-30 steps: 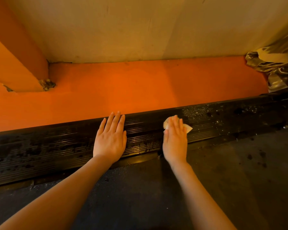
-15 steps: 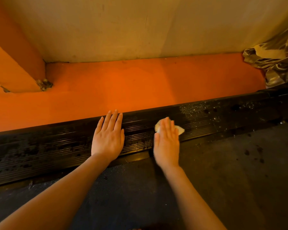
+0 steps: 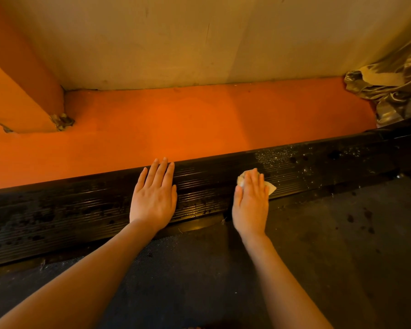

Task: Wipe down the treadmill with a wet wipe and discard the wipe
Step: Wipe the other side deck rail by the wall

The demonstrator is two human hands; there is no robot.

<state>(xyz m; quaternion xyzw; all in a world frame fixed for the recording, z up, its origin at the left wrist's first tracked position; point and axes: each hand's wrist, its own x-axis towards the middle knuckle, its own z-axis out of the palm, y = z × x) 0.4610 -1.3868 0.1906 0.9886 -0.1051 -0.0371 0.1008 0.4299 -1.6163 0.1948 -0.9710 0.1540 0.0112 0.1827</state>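
Treadmill side rail (image 3: 318, 167) gets scrubbed: right hand (image 3: 249, 205) presses wet wipe (image 3: 271, 187) flat, fingers straight. Left hand (image 3: 153, 201) lies flat, empty, likely bracing.

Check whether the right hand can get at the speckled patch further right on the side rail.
Probably yes. The right hand presses the wipe flat on the side rail, and nothing lies between it and the speckled patch.

Head cam, close, looks fwd-down at side rail (image 3: 318, 167)
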